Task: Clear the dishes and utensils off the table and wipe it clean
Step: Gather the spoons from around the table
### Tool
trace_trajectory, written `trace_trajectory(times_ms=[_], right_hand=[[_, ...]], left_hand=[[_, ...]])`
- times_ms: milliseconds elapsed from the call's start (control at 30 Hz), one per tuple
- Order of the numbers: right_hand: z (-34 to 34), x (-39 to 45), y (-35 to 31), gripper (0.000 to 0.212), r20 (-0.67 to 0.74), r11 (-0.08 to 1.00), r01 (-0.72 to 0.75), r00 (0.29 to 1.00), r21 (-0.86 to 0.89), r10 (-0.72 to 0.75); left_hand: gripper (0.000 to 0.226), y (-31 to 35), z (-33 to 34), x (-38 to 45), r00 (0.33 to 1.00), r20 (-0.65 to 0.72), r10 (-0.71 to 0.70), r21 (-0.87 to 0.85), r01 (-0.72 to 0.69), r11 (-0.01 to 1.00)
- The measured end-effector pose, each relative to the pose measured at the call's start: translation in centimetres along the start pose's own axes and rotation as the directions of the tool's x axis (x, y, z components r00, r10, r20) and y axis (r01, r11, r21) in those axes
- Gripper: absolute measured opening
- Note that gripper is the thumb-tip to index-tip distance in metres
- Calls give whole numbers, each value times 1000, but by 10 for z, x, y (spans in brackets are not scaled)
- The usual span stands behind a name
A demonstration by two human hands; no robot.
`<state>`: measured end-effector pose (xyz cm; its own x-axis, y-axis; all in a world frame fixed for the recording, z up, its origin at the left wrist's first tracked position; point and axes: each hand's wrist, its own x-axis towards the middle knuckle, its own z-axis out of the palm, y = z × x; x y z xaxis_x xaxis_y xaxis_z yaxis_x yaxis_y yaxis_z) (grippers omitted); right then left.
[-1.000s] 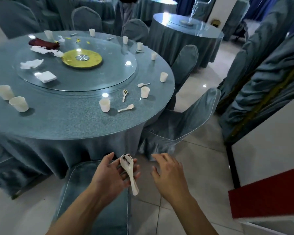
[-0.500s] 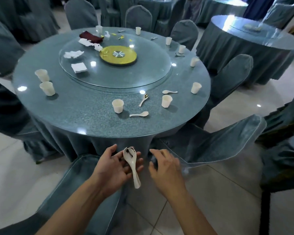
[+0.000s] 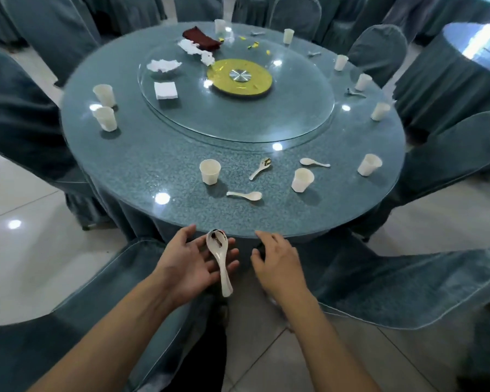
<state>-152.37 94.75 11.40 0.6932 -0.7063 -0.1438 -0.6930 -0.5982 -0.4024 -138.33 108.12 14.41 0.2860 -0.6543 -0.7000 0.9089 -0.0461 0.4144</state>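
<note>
I'm gathering spoons: my left hand [image 3: 194,261], palm up and loosely open, cradles a stack of spoons [image 3: 219,260], my right hand [image 3: 277,261] is open and empty, and next I reach for the spoon [image 3: 245,195] nearest the tabletop's [image 3: 153,171] near edge.

- Near edge of the counter [image 3: 159,176]: a bare strip runs just beyond both hands, up to a cup [image 3: 210,171] and a spoon [image 3: 245,195].
- Right of that: a second spoon [image 3: 260,168], another cup [image 3: 302,179] and a third spoon [image 3: 314,162] lie close together, with narrow gaps.
- Left side: two cups [image 3: 105,106] stand near the rim; wide bare room lies between them and the near cup.
- Two chairs [image 3: 402,284] flank the gap where the hands are.
</note>
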Motion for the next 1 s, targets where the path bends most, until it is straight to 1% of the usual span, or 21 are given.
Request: trace_trajectory(times_ms=[167,333,467,600,700,767,867,1000], right_hand=[[15,73,12,51,127,999,8,992,-35,-4],[31,143,19,56,275,994,-5,961,-108,35],[43,182,22,61,355,993,-11,934,-117,52],[60,216,20,64,413,994,16,910,-110,31],[75,239,18,66,451,992,6,891,-128,53],[80,249,19,61,421,984,6,904,-178,71],[85,256,30,45,293,974,53,956,-219,13],[82,261,51,9,122,980,68,992,-188,-45]], left_hand=[[57,26,11,51,999,-33,-22,-23,21,999],[58,53,25,98,997,-52,-50,-5,50,999],[57,69,33,127,996,-78,-52,-40,49,998],[56,80,34,149,992,-96,-78,-77,71,994],[56,90,34,163,989,-123,-81,-91,70,993],[56,98,35,170,987,-144,-74,-107,59,993],[57,105,38,179,984,-164,-72,-125,52,991],[56,102,50,196,981,-174,-89,-134,66,989]])
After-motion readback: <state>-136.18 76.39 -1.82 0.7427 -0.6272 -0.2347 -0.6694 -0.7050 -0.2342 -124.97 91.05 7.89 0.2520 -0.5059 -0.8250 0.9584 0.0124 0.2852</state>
